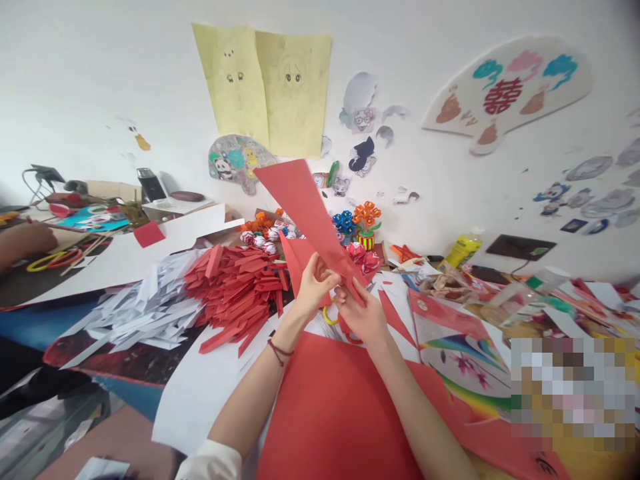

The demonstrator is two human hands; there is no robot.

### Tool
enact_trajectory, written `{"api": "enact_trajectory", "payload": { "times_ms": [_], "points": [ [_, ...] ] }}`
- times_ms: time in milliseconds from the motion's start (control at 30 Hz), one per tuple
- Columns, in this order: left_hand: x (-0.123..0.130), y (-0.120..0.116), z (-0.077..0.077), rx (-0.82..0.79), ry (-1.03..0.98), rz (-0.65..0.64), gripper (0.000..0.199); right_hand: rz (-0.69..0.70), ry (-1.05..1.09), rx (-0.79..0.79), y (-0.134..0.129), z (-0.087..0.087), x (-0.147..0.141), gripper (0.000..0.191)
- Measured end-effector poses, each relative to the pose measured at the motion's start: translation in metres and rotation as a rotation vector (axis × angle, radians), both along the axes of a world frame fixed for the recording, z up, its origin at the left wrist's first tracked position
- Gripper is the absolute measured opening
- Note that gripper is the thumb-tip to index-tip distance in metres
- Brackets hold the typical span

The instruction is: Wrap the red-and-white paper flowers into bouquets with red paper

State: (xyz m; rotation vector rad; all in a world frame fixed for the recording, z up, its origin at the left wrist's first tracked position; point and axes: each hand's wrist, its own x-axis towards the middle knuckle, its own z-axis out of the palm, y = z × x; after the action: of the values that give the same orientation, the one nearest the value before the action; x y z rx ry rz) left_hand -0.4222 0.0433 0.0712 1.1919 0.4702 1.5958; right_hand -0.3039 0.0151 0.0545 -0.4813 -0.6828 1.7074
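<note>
A long strip of red paper (305,207) slants up and to the left from my hands, over the worktop. My left hand (315,283) pinches its lower part between thumb and fingers. Close beside it, my right hand (363,310) is closed on the strip's lower end. Below my hands, a yellow loop (330,315) and a red one look like scissor handles, the rest hidden. A large red sheet (345,407) lies under my forearms. Left of my hands is a heap of folded red paper pieces (235,283), with folded white paper pieces (145,300) next to it.
Paper flowers in a striped pot (367,240) stand at the wall. Right are a yellow bottle (463,250), a printed colourful sheet (465,373) and scattered scraps. At far left, another person's hand (30,243) is near scissors (47,261). A dark flask (150,185) stands behind.
</note>
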Motion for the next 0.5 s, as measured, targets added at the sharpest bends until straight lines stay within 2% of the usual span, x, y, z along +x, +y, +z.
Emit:
{"api": "enact_trajectory", "payload": {
  "times_ms": [133,300,400,433,500],
  "points": [
    [0.005,-0.005,0.005,0.001,0.075,0.095,0.056,-0.025,-0.017,-0.055,0.004,-0.007,-0.002,0.011],
    [0.01,-0.017,0.019,0.09,0.224,0.28,0.036,-0.018,-0.089,-0.112,0.003,-0.01,-0.004,0.009],
    [0.008,-0.025,0.031,0.134,0.257,0.365,0.03,0.025,-0.268,-0.029,-0.007,-0.003,0.001,0.019],
    [0.008,-0.028,0.035,0.151,0.259,0.371,0.029,-0.006,-0.332,0.026,-0.011,0.001,0.004,0.022],
    [0.007,-0.032,0.041,0.186,0.27,0.358,0.027,-0.155,-0.403,0.141,-0.017,0.009,0.012,0.032]
  ]
}}
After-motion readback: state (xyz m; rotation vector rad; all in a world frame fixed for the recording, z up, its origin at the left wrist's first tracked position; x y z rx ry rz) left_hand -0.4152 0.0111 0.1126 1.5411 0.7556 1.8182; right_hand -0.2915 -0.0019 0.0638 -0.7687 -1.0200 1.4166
